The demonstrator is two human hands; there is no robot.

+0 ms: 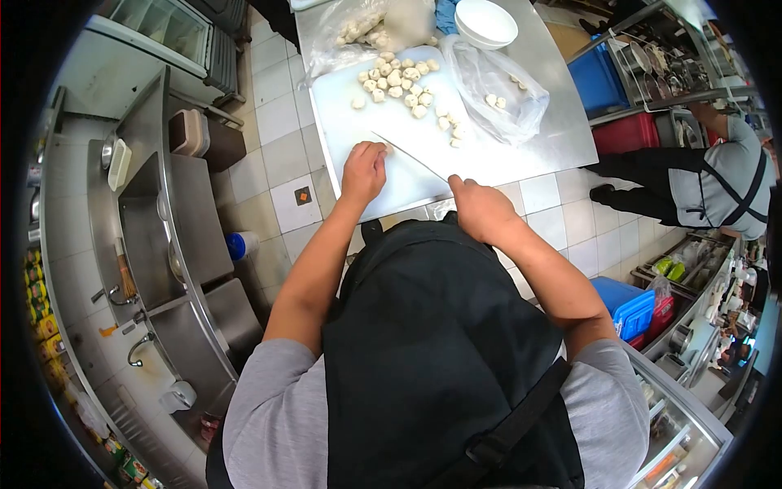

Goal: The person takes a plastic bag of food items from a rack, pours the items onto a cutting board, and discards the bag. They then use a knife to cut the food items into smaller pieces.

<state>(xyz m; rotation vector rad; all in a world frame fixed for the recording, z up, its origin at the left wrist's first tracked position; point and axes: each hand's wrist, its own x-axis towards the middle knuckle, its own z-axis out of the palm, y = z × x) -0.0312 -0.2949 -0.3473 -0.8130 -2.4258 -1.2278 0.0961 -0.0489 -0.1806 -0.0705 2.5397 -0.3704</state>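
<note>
A white cutting board (336,122) lies on the metal table. My right hand (482,210) is wrapped round the handle of a knife (415,160), its thin blade slanting over the board toward the upper left. Near the blade, my left hand (364,173) rests on the board with curled fingers, pressed on a small pale piece (389,149) that is mostly hidden by the fingertips. Beyond the blade sits a pile of pale, round, bite-sized balls (396,79). Several smaller pale pieces (456,130) lie to its right.
An open clear plastic bag (521,114) holding a few pale pieces lies right of the board. Another bag (350,33) of balls and a stack of white bowls (487,23) are at the back. Steel sinks (147,212) line the left; a person (717,175) stands at the right.
</note>
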